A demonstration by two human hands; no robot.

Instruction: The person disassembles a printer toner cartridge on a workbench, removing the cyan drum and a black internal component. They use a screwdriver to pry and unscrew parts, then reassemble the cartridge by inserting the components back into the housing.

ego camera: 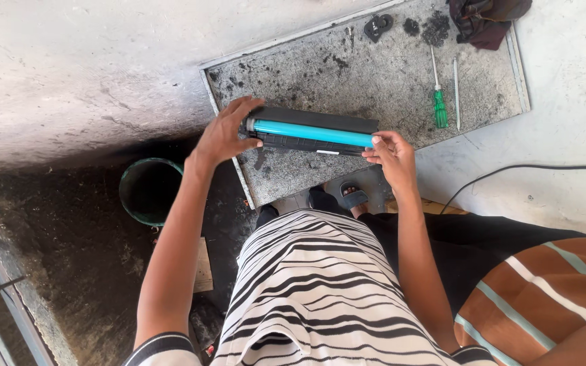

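Seen from the head camera, a person in a black-and-white striped shirt (306, 291) reached both bare arms forward over a grey, powder-stained tray (374, 74) that lay on the concrete floor (69, 61). The left hand (225, 135) stretched toward ten o'clock, wrist bent, its fingers (242, 108) spread and curled over the left end of a long black toner cartridge (313, 130). The right hand (391, 152) came in toward one o'clock, its fingers pressed together and pinching the cartridge's right end, thumb on top.

The cartridge was at the near edge of the tray, at twelve o'clock from the person's chest, running nearly level from left to right with a slight downward tilt to the right. A bright cyan drum roller (313, 132) ran its full length, framed above and below by dark plastic housing.

Farther back on the tray, at one o'clock, a green-handled screwdriver (438, 102) and a slim grey tool (456, 91) lay side by side, well apart from the cartridge. Heaps of black powder (432, 27) and a small black part (377, 26) lay near the far rim, with a dark cloth (486, 20) bunched at the tray's far right corner. A green bucket (147, 190) stood on the blackened floor at nine o'clock, just beside the left forearm. A black cable (530, 169) trailed across the floor at three o'clock.
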